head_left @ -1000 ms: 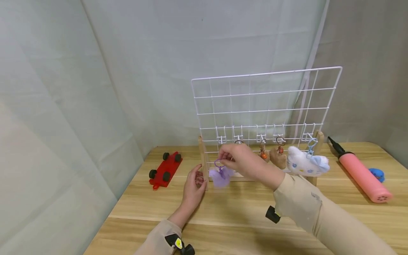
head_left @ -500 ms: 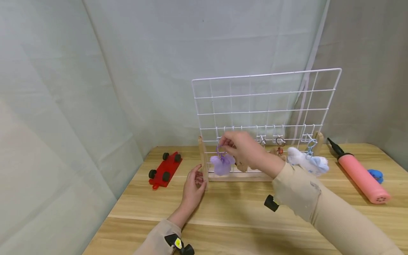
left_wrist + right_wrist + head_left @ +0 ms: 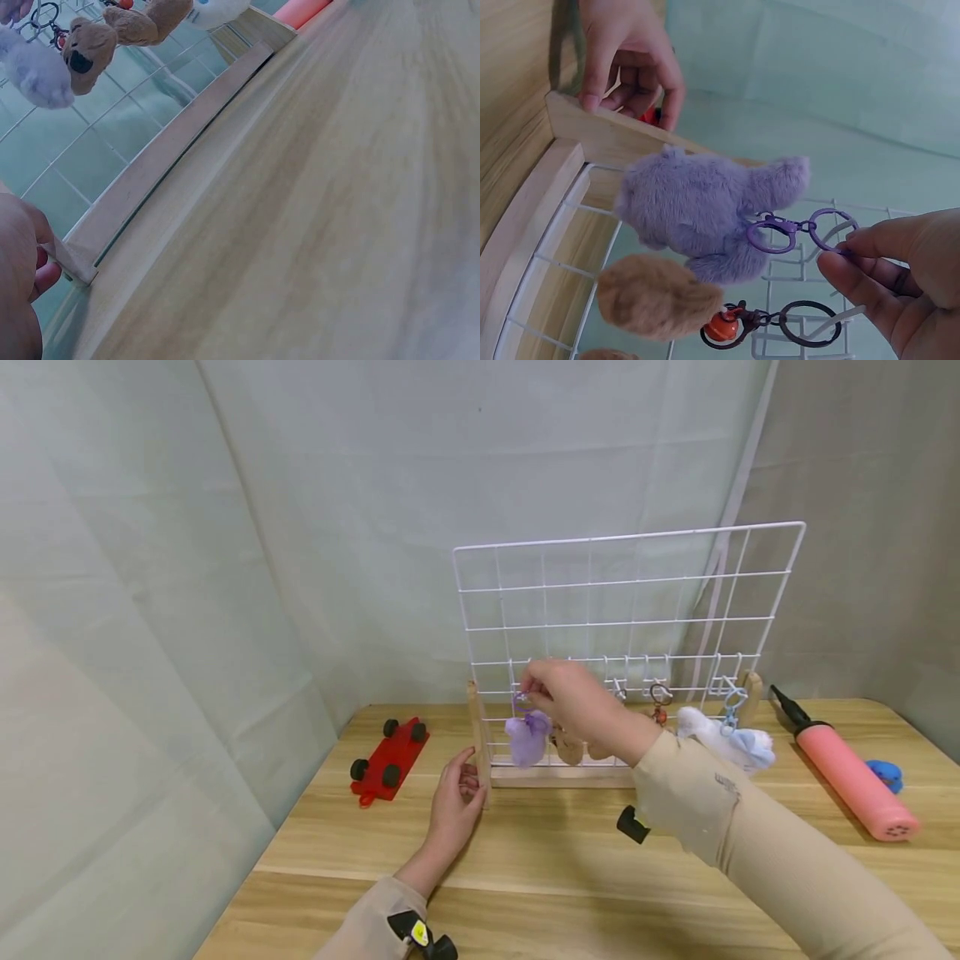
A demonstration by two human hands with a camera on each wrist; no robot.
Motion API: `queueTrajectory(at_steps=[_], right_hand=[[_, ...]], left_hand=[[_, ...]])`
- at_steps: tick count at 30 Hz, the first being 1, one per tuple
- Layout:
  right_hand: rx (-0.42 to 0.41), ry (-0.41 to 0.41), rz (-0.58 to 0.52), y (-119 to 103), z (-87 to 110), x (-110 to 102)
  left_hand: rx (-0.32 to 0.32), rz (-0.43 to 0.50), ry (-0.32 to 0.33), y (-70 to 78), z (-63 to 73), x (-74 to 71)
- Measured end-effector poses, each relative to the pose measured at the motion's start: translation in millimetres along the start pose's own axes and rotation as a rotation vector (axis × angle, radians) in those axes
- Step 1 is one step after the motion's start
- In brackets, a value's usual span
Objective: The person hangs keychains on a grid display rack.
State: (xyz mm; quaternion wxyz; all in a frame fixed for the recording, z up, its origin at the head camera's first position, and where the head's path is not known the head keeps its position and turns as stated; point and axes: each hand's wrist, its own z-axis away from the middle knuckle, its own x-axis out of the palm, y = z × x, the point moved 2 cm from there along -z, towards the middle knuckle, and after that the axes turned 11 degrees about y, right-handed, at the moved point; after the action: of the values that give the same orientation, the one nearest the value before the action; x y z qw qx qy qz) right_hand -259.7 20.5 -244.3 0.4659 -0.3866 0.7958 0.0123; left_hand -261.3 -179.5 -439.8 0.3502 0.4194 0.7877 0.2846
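Observation:
My right hand [image 3: 573,697] pinches the purple ring of a fluffy purple plush keychain [image 3: 528,743] between thumb and finger. In the right wrist view that ring [image 3: 810,231] sits around the tip of a white hook [image 3: 845,220]; the purple plush [image 3: 694,202] dangles from its clasp. My left hand [image 3: 453,797] grips the left wooden end post [image 3: 478,735] of a white wire grid rack [image 3: 630,536]. Beside the purple plush, a brown plush keychain [image 3: 656,296] with an orange bell [image 3: 722,327] hangs by a dark ring from another hook.
More plush keychains hang rightward, ending with a white and blue plush [image 3: 723,742]. A red toy car base [image 3: 392,758] with black wheels lies left on the wooden table [image 3: 570,868]. At right lie a pink hand pump [image 3: 855,781] and a small blue object [image 3: 887,774].
My right hand has risen toward the leftmost hook, lifting the purple plush keychain up and slightly right. The left hand stays on the wooden post.

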Motion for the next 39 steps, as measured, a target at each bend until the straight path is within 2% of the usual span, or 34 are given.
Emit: queueTrajectory(at_steps=[7, 13, 22, 31, 39], right_hand=[[-0.029, 0.002, 0.116, 1, -3.2, 7], [-0.058, 0.004, 0.145, 1, -5.1, 10], [-0.026, -0.014, 0.111, 1, -5.4, 7], [-0.061, 0.004, 0.101, -1, -4.3, 0], [-0.094, 0.034, 0.083, -3, -1.5, -6]], left_hand=[[0.005, -0.002, 0.002, -0.2, 0.2, 0.4], [0.013, 0.003, 0.005, -0.4, -0.2, 0.2], [0.022, 0.007, 0.011, -0.6, -0.6, 0.8], [0.006, 0.000, 0.008, -0.5, 0.0, 1.2], [0.023, 0.009, 0.024, -0.6, 0.6, 0.1]])
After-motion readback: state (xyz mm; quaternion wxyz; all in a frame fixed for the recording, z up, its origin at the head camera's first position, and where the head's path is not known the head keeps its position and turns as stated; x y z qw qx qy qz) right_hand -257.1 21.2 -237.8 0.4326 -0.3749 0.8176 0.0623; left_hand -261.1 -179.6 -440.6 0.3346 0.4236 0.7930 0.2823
